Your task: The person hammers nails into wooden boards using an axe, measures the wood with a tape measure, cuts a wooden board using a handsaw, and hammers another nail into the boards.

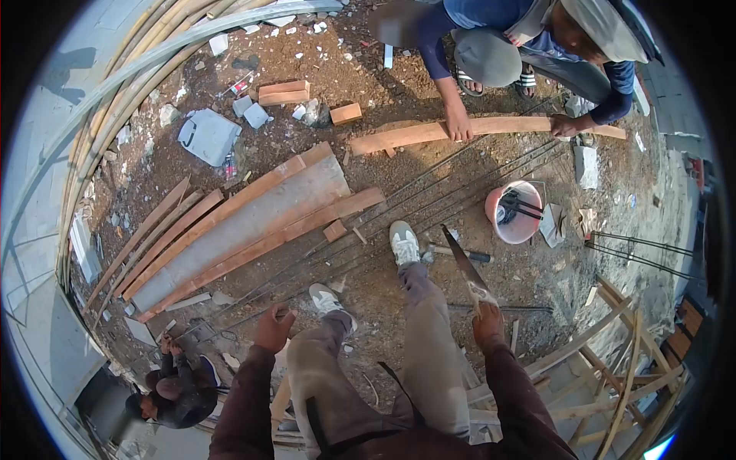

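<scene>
My right hand [488,328] is wrapped around the handle of a handsaw [464,264], whose blade points up and away, in front of my right leg. My left hand [274,328] hangs in the air by my left knee, holding nothing, its fingers loosely curled and a little apart. Beyond my feet lies a panel edged with wooden boards [268,215]. A hammer [460,253] rests on the dirt just past the saw blade. A co-worker's two hands hold down a long wooden board [475,126] at the upper right.
A pink bucket [515,213] with dark-handled tools stands right of the hammer. Thin steel bars [460,178] cross the dirt. Short wood blocks [284,93] and a white case [209,136] lie farther off. Stacked timber [613,368] is at lower right. Another person [176,391] crouches at lower left.
</scene>
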### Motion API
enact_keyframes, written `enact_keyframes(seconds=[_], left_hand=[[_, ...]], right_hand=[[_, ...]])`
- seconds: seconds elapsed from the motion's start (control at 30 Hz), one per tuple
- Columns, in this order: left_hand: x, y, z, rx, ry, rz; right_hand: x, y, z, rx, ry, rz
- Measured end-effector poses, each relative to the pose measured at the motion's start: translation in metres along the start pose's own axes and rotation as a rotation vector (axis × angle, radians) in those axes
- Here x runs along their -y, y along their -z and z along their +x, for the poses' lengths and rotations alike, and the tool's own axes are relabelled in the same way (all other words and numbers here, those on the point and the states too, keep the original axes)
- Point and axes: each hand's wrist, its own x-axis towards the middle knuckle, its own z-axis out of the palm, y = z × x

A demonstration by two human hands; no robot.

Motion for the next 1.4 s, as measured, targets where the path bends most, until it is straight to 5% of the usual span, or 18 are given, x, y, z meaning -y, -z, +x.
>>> enact_keyframes(seconds=[0.2, 0.43, 0.6, 0.67, 0.73, 0.83, 0.93, 1.03, 1.2, 1.4], left_hand=[[-0.055, -0.095, 0.098, 0.098, -0.169, -0.02], [-0.053, -0.223, 0.171, 0.276, -0.146, -0.215], [-0.047, -0.274, 0.213, 0.518, -0.352, 0.237], [-0.053, -0.285, 0.233, 0.591, -0.541, 0.384], [-0.069, -0.287, 0.256, 0.596, -0.471, 0.283], [-0.084, -0.279, 0.298, 0.537, -0.478, 0.299], [-0.092, -0.272, 0.337, 0.465, -0.47, 0.256], [-0.094, -0.27, 0.359, 0.439, -0.52, 0.258], [-0.098, -0.271, 0.359, 0.421, -0.586, 0.22], [-0.1, -0.248, 0.342, 0.354, -0.591, 0.208]], right_hand=[[-0.041, -0.035, 0.094, -0.075, 0.328, -0.104], [-0.048, -0.151, 0.235, -0.326, 0.38, -0.086], [-0.058, -0.225, 0.281, -0.366, 0.247, -0.068], [-0.057, -0.19, 0.278, -0.448, 0.235, 0.046], [-0.058, -0.144, 0.276, -0.561, 0.218, 0.172], [-0.128, -0.093, 0.315, -0.918, -0.155, 0.35], [-0.222, -0.073, 0.363, -0.569, -0.456, 0.265], [-0.249, -0.079, 0.4, -0.628, -0.615, -0.234], [-0.247, -0.08, 0.394, -0.799, -0.575, -0.183], [-0.271, -0.098, 0.421, -0.667, -0.641, 0.114]])
